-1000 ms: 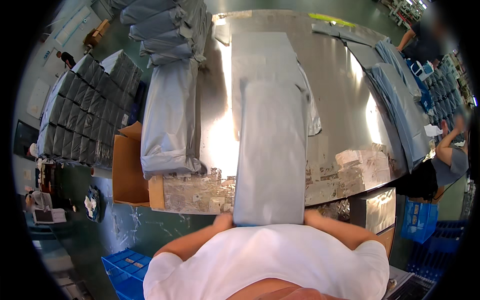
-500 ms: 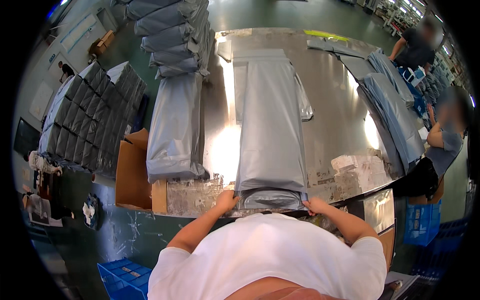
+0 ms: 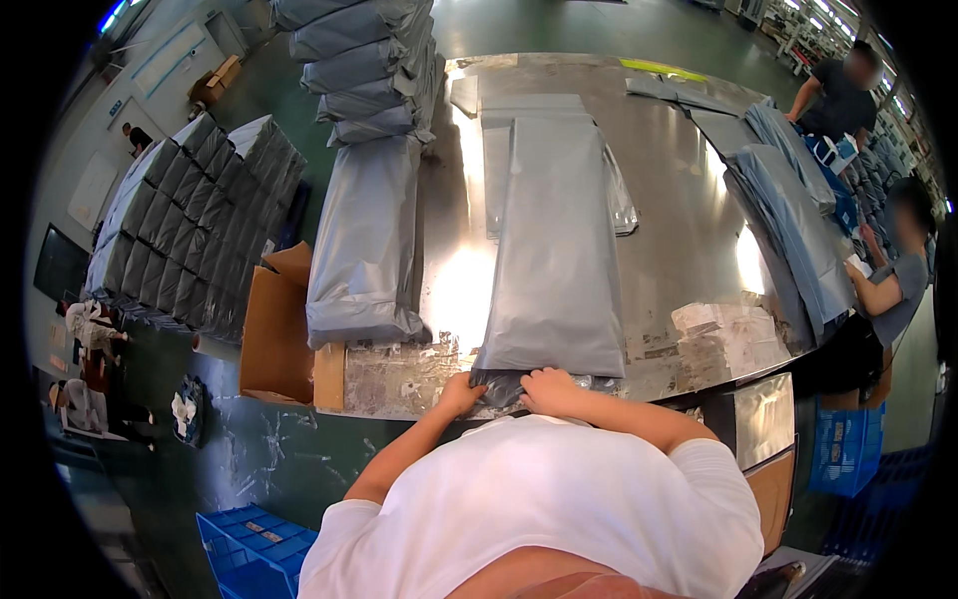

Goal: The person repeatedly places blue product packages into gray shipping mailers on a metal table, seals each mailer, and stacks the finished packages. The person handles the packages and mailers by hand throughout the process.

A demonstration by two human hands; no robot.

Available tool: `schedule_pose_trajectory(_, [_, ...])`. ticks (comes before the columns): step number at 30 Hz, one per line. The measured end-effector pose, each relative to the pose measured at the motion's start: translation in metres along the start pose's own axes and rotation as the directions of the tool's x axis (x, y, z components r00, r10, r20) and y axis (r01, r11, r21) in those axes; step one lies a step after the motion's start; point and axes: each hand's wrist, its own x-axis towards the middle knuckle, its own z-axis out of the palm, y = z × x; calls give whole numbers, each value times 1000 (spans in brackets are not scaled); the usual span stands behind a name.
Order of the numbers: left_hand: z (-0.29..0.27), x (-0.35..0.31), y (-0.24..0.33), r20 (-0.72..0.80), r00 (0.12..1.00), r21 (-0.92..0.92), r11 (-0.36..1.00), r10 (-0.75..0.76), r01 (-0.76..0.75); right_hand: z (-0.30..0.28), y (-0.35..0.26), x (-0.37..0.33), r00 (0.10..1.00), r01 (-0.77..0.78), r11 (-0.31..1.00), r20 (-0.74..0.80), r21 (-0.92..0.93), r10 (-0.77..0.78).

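A long grey plastic mailing bag [image 3: 559, 250], filled out by something inside, lies lengthwise on the metal table in front of me. Its near end is a darker, crumpled flap [image 3: 502, 387] at the table's edge. My left hand [image 3: 461, 395] is closed on the left corner of this flap. With curled fingers my right hand [image 3: 551, 390] grips the flap near its middle, close to the left hand. Partly under the far part of the bag lie other flat grey bags [image 3: 621, 200]. What the bag contains is hidden.
Another filled grey bag [image 3: 364, 240] lies to the left, before a tall stack of bags [image 3: 369, 80]. An open cardboard box [image 3: 274, 329] stands by the table's left edge. White paper slips [image 3: 723, 334] and grey bags [image 3: 788, 220] lie right, near two people [image 3: 893, 285].
My right hand has moved left from the flap's right corner toward its middle. The left hand stays at the left corner. The bag's near opening now looks flatter.
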Motion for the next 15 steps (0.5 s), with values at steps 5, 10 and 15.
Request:
schedule_pose_trajectory(5, [0,8,-8,69,997,-84,996,-17,23,36,69,79,954,-254,966,-154,50,259])
schedule_pose_trajectory(10, [4,8,-24,104,990,-301,945,-99,126,13,57,6,976,-210,976,67,51,206])
schedule_pose_trajectory(15, [2,-1,-28,210,964,-570,781,-162,255,43,43,-83,905,-86,996,418,12,73])
